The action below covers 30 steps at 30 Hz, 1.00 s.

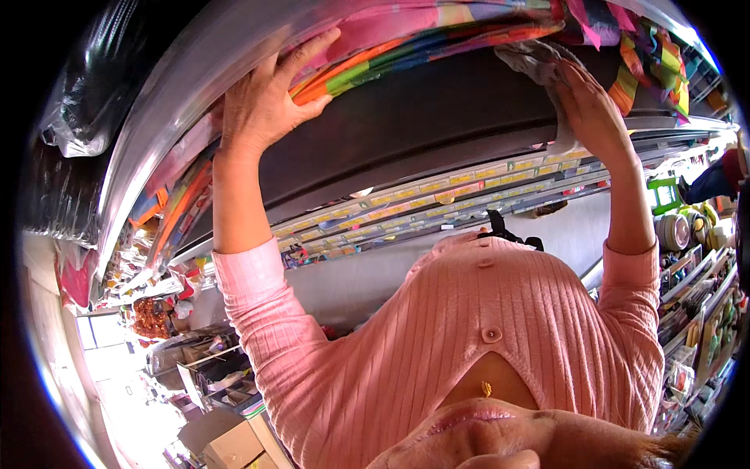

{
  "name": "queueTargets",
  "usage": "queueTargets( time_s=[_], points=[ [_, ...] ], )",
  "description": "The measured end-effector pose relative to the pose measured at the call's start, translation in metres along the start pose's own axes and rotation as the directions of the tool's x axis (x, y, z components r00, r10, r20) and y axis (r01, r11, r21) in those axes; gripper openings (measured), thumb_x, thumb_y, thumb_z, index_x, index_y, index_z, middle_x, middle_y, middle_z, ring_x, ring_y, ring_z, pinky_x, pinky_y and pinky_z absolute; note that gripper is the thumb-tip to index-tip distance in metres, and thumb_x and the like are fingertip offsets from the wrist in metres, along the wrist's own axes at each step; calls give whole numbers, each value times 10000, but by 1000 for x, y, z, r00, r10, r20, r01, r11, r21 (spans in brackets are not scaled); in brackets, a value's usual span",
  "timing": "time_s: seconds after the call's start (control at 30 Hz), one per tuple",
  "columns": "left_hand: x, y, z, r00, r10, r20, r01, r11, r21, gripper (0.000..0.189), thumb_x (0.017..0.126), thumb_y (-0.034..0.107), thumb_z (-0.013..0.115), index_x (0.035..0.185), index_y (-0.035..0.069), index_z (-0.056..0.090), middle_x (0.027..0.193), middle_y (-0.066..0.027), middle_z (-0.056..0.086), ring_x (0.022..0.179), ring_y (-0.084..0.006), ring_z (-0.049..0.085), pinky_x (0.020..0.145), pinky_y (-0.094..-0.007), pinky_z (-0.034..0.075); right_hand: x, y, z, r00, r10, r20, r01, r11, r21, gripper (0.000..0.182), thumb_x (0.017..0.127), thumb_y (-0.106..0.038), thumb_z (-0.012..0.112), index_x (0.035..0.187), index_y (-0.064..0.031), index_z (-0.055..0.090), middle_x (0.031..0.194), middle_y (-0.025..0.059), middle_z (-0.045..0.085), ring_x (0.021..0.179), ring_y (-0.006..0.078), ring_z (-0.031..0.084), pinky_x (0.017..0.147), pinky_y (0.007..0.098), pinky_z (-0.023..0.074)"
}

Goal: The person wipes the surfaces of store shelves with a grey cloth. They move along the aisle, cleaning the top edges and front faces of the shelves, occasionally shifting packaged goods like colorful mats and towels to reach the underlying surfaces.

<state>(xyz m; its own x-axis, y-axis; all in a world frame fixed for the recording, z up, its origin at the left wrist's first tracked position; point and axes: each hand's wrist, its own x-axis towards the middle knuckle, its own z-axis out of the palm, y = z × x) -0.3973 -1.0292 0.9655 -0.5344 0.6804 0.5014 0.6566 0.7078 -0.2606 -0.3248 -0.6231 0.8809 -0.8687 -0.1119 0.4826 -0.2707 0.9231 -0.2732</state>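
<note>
My left hand (pixel 266 99) is against a bundle of multicoloured striped fabric (pixel 375 64) in clear plastic, with its thumb at the lower edge and its fingers over the pink part. A grey cloth (pixel 536 61) is under my right hand (pixel 589 108), which presses it to a dark shelf surface (pixel 422 108). One end of the cloth hangs over the shelf's front edge. Colourful fabric strips (pixel 656 70) dangle just right of that hand.
Rows of yellow price labels (pixel 463 179) line the shelf edges below. Black plastic-wrapped goods (pixel 88 88) are at the far left. Cardboard boxes (pixel 234 439) stand at the lower left. Racks of small goods (pixel 697 305) run along the right, where part of another person (pixel 715 176) shows.
</note>
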Motion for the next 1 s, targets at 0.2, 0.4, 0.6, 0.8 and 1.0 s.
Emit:
queueTargets(
  time_s=[0.2,0.4,0.6,0.8,1.0],
  points=[
    [-16,15,13,1000,3,-20,1,983,183,902,630,332,838,1417,428,409,1536,-17,298,1417,-291,263,1120,-534,240,-4,-5,-35,957,-49,-287,84,990,111,479,832,-31,576,1302,-87,508,1227,140,576,1092,316,589,913,354,465],
    [-25,20,20,996,16,-88,4,975,223,921,636,395,832,1433,440,373,1531,24,302,1419,-269,267,1137,-517,214,49,-56,-40,973,-75,-217,54,994,-99,1016,630,-371,850,1469,-178,309,1414,159,442,1213,392,511,933,470,480],
    [-64,21,-10,971,-114,-209,175,938,298,837,649,593,739,1406,430,420,1467,39,388,1349,-237,355,1140,-553,177,95,-22,-8,991,-118,62,131,948,-290,1093,613,-379,854,1502,-200,246,1438,175,429,1199,402,521,932,471,477],
    [-168,-18,-56,670,-351,-654,670,664,330,441,909,334,579,1295,124,544,1335,-96,531,1322,-312,400,1104,-585,135,97,-15,-12,994,-50,93,75,955,-285,1061,641,-309,839,1507,-165,243,1486,190,369,1334,375,399,1065,425,374],
    [-318,-87,-43,-273,-483,-832,616,576,-537,468,909,185,552,1330,7,454,1299,-189,468,1218,-316,428,1054,-430,323,114,-4,-3,989,-127,81,147,936,-320,963,688,-337,812,1472,-105,302,1462,208,396,1325,386,401,1080,420,340]
  ],
)
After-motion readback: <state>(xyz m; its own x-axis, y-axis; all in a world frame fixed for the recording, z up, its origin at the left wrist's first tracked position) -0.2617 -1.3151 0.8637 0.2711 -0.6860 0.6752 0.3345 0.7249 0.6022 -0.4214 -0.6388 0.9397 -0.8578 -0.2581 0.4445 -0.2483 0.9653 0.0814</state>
